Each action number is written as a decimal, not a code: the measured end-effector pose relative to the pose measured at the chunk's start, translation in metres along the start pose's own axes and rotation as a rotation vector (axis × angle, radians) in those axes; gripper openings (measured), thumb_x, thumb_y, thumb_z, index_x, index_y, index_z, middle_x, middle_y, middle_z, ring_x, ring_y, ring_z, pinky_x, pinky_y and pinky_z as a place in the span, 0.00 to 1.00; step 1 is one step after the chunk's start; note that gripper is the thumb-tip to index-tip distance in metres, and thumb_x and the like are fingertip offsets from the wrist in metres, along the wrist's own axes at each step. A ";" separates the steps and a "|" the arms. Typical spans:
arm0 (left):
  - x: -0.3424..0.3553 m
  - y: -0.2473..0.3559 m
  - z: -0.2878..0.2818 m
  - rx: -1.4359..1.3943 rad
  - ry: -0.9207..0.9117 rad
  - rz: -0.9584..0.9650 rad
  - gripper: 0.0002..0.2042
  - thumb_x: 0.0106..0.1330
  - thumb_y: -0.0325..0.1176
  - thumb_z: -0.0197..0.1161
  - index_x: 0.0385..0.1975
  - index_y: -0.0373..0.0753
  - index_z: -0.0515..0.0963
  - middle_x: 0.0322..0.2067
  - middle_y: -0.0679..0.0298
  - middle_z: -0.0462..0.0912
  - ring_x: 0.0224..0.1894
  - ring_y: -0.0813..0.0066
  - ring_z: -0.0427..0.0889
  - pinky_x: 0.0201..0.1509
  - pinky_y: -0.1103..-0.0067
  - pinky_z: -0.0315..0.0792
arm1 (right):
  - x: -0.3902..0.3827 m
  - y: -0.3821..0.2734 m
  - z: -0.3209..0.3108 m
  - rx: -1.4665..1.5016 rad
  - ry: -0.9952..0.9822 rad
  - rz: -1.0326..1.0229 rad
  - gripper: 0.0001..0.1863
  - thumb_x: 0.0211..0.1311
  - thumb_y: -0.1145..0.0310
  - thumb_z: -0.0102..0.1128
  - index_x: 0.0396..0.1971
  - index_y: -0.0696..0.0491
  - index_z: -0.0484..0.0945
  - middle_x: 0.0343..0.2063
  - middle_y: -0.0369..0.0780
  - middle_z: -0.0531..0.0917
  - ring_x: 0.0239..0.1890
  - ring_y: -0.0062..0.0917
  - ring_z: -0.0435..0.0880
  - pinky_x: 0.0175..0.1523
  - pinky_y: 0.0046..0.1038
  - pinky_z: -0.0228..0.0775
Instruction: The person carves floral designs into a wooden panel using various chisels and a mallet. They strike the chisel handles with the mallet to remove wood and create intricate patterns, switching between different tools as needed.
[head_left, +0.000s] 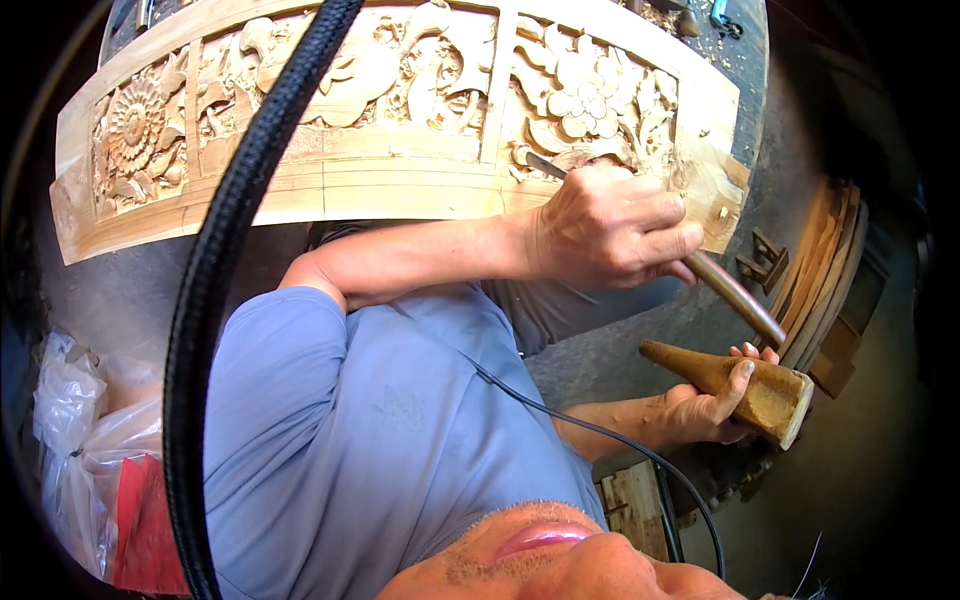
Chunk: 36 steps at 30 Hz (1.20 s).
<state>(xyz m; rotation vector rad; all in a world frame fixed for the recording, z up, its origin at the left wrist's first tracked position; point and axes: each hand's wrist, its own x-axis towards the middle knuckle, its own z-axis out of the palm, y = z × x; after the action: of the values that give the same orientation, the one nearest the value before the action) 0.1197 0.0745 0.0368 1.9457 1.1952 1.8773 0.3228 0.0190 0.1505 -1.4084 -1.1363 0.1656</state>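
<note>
My left hand [622, 228] is closed round a carving chisel [738, 298]. The blade end of the chisel meets the carved wooden panel [400, 190] beside leaf shapes below a flower relief [590, 95]. The handle slants down to the right, out past my fingers. Lower right, my right hand [715, 405] grips a wooden mallet [775, 395] by its thick block part, thumb across it and fingertips showing behind. The mallet's tapered end points left. The chisel's butt is close to the fingertips of my right hand.
Curved wooden boards [825, 270] stand at the right. Wood chips lie in the panel's recesses and on the dark bench [745, 60]. A black braided cable [240, 190] crosses the view on the left. A clear plastic bag [70, 420] and a red thing [150, 525] are lower left.
</note>
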 end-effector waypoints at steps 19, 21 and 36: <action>0.000 -0.004 0.003 0.021 0.007 -0.092 0.19 0.59 0.51 0.79 0.41 0.45 0.85 0.25 0.70 0.74 0.21 0.71 0.76 0.21 0.74 0.68 | 0.026 0.005 0.026 0.013 -0.019 -0.064 0.28 0.54 0.75 0.74 0.57 0.67 0.80 0.48 0.48 0.87 0.44 0.32 0.87 0.48 0.31 0.81; 0.000 -0.002 0.001 0.015 -0.014 -0.101 0.19 0.60 0.51 0.79 0.41 0.45 0.85 0.25 0.70 0.75 0.21 0.71 0.76 0.21 0.74 0.68 | 0.029 0.002 0.035 -0.093 -0.038 -0.155 0.27 0.56 0.74 0.75 0.56 0.67 0.81 0.50 0.48 0.88 0.46 0.34 0.89 0.53 0.34 0.84; 0.003 -0.003 -0.002 -0.027 0.040 -0.152 0.18 0.66 0.54 0.73 0.32 0.47 0.79 0.24 0.69 0.69 0.23 0.72 0.78 0.21 0.72 0.68 | 0.040 -0.005 0.033 -0.405 -0.167 -0.398 0.30 0.52 0.73 0.79 0.55 0.69 0.82 0.51 0.51 0.88 0.50 0.34 0.90 0.56 0.36 0.87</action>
<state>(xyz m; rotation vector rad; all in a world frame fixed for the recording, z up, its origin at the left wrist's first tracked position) 0.1167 0.0779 0.0378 1.7579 1.2836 1.8525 0.3175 0.0681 0.1673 -1.5025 -1.6303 -0.2482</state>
